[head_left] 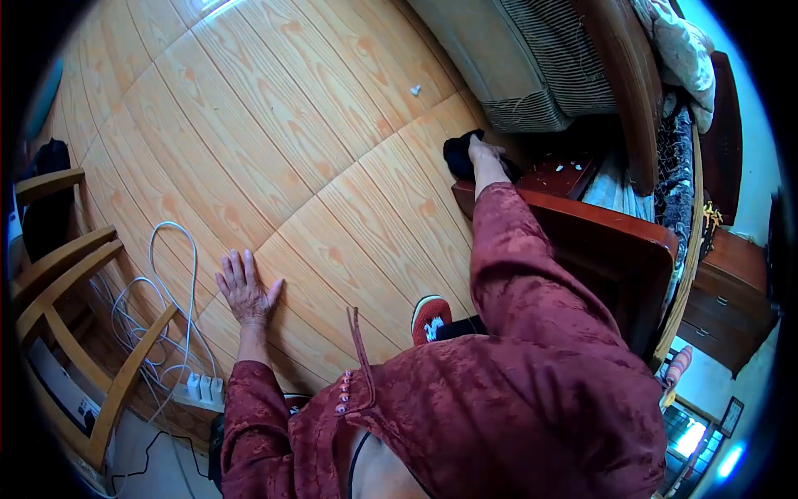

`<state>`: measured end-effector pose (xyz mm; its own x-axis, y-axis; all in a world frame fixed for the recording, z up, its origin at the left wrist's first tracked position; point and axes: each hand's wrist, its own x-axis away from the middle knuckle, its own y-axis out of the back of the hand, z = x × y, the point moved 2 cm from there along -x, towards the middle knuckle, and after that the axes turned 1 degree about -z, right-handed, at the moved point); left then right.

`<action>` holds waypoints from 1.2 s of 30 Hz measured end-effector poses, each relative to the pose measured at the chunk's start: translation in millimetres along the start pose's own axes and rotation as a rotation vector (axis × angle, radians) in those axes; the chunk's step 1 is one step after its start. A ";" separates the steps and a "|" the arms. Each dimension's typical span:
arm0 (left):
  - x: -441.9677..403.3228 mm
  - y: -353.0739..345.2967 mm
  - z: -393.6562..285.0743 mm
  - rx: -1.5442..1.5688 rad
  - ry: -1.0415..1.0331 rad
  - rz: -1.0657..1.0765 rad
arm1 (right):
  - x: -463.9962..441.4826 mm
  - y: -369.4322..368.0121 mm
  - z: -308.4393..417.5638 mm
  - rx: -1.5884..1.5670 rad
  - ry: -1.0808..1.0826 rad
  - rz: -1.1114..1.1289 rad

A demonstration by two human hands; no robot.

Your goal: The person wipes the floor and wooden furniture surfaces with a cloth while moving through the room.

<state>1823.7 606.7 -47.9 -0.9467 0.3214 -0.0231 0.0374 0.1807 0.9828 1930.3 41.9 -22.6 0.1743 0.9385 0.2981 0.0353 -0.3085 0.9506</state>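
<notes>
My left hand (247,294) lies palm down on the wood-patterned floor (324,216), fingers spread and holding nothing. My right hand (485,153) reaches to the floor beside the sofa and touches a black cloth-like thing (460,156); its fingers are partly hidden, and the grip is unclear. Dark red patterned sleeves cover both arms. Between the arms, close to my body, a red shoe (432,318) shows on the floor.
A sofa (490,58) stands at the upper right, with a dark red wooden board (582,218) below it. Wooden chair parts (62,291), white cables (193,283) and white plugs (205,387) are at the left. A small white scrap (416,90) lies on the floor.
</notes>
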 end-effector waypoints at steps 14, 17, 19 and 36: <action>-1.5 3.7 -2.7 -0.027 -0.002 0.042 | 72.8 -29.0 62.9 0.038 0.373 -0.297; -0.5 3.9 -2.6 -0.038 -0.011 0.031 | 104.5 -20.8 99.4 -0.008 0.447 -0.249; 0.2 3.4 -3.0 -0.046 -0.016 0.034 | 126.6 -26.3 120.1 -0.013 0.762 -0.164; 3.2 1.0 -1.1 -0.011 0.006 0.010 | 86.8 35.0 99.7 -0.002 1.172 0.012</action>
<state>1820.3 606.9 -46.8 -0.9483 0.3171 -0.0120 0.0434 0.1671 0.9850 2044.7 97.1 27.9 -0.8388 0.5049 0.2038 0.0382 -0.3189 0.9470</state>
